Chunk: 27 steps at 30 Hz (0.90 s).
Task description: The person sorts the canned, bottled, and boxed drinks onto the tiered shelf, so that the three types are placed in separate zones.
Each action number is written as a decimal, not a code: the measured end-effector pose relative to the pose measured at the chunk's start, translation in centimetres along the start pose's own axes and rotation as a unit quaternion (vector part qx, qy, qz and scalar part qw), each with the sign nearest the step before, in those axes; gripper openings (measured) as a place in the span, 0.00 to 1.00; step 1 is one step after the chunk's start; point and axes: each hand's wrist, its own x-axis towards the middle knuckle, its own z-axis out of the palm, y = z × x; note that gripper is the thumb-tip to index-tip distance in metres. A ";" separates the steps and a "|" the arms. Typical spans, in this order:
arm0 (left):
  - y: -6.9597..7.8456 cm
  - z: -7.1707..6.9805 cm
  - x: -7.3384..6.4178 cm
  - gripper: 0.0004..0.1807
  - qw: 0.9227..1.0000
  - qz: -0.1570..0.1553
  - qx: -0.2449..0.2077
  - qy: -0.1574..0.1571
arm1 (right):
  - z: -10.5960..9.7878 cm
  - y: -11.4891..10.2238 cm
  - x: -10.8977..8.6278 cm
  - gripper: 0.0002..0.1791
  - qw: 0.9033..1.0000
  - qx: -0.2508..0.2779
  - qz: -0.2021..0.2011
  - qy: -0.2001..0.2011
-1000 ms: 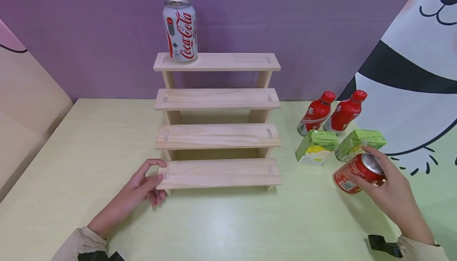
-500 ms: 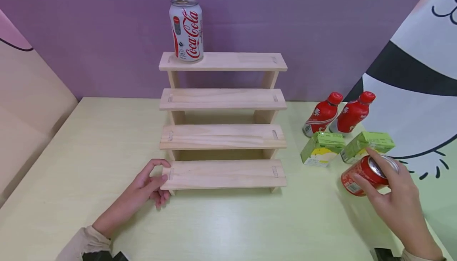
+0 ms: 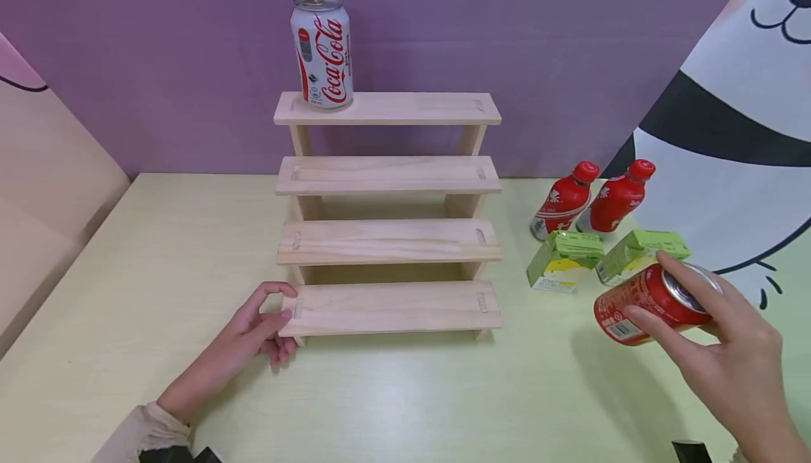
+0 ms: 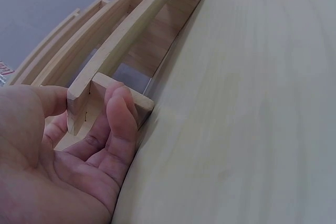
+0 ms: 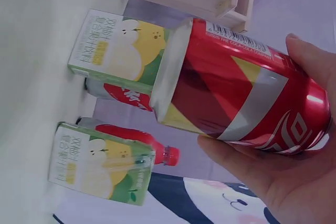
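Note:
My right hand [image 3: 728, 343] grips a red soda can [image 3: 652, 305] near its top, thumb on one side and fingers on the other. The can is tilted and held up over the table, its base pointing left and toward me; in the right wrist view the red can [image 5: 236, 87] fills the middle. With thumb and fingers, my left hand [image 3: 256, 329] holds the left end of the lowest step of a wooden four-tier stand [image 3: 393, 308]. The left wrist view shows the left hand [image 4: 84, 156] around that board's corner. On the top tier stands a white Coca-Cola can [image 3: 323, 55].
Two green drink cartons [image 3: 566, 261] [image 3: 643, 255] stand right of the stand, just behind the held can. Behind them are two red bottles [image 3: 562, 201] [image 3: 617, 197] with red caps. A purple wall [image 3: 538, 48] rises behind the table [image 3: 158, 273].
The right hand has lifted the red can off the table and tilted it further, moving slightly right. The left hand keeps its place on the stand.

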 end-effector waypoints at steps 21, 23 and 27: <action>-0.1 0.0 0.0 0.17 1.000 -0.006 -0.005 -0.001 | -0.3 -1.8 1.5 0.50 0.994 0.038 -0.104 0.008; -0.1 0.0 0.0 0.17 1.000 -0.006 -0.005 0.000 | -0.2 -2.0 1.7 0.51 0.993 0.037 -0.109 0.004; -0.1 -0.1 0.0 0.17 1.000 -0.006 -0.003 0.000 | -0.1 -2.6 1.8 0.51 0.993 0.029 -0.112 -0.004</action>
